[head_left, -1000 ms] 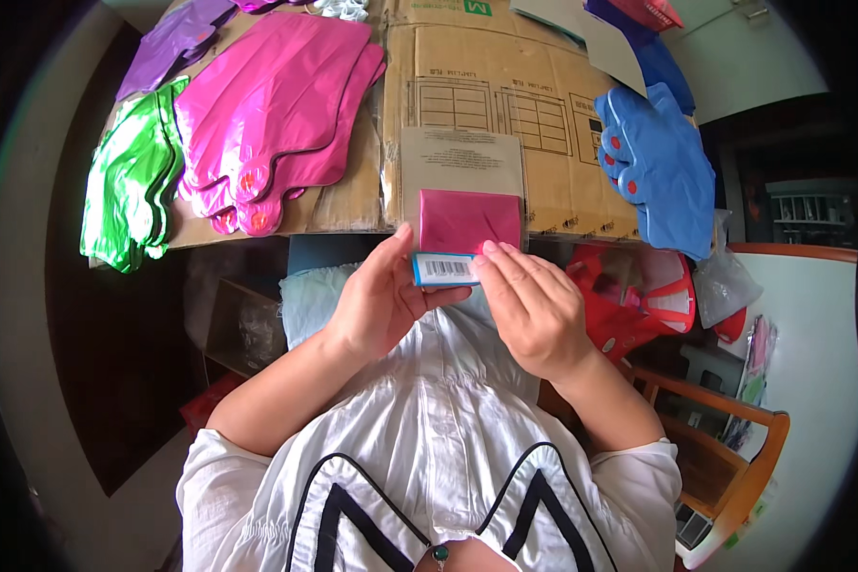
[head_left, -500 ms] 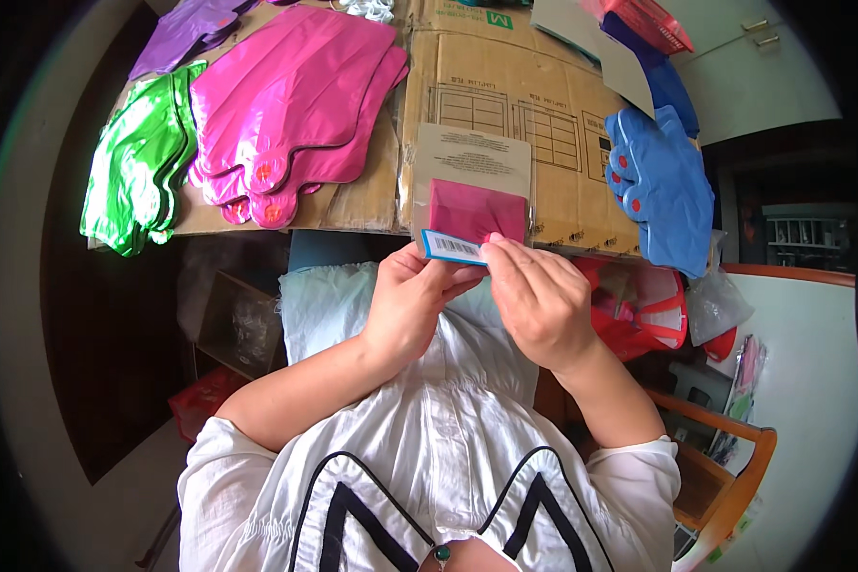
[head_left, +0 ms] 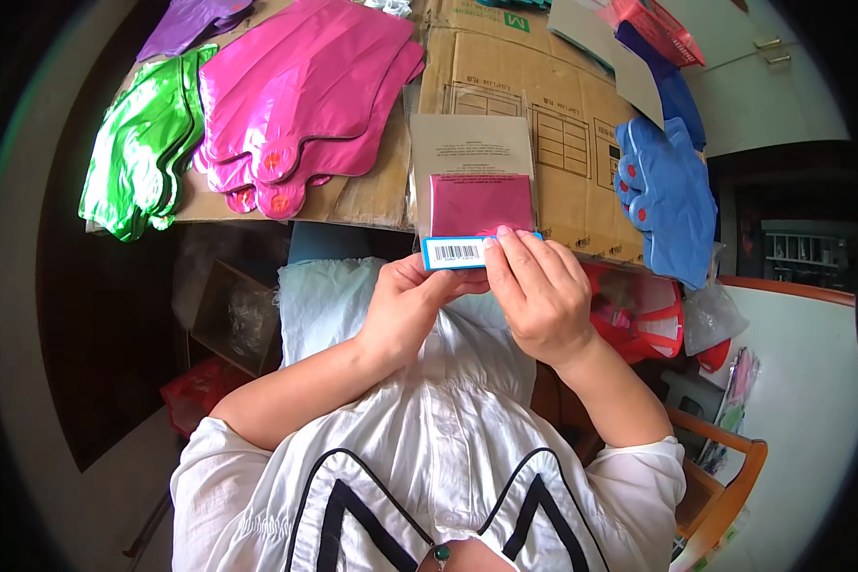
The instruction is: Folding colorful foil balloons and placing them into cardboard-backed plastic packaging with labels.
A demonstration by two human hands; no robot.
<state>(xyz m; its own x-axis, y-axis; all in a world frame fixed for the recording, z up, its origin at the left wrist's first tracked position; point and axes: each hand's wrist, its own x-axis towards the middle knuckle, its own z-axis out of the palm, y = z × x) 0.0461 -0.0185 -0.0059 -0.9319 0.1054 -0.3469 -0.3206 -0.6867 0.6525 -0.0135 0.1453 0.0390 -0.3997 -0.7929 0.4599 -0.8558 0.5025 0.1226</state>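
Both elbows are bent, with the left forearm (head_left: 305,394) angled upward to the right and the right forearm (head_left: 615,394) angled upward to the left. The left hand (head_left: 405,303) is closed in a grip, its fingers partly hidden; the right hand (head_left: 541,300), close beside it, is presented back uppermost, fingers laid together in a pinch.
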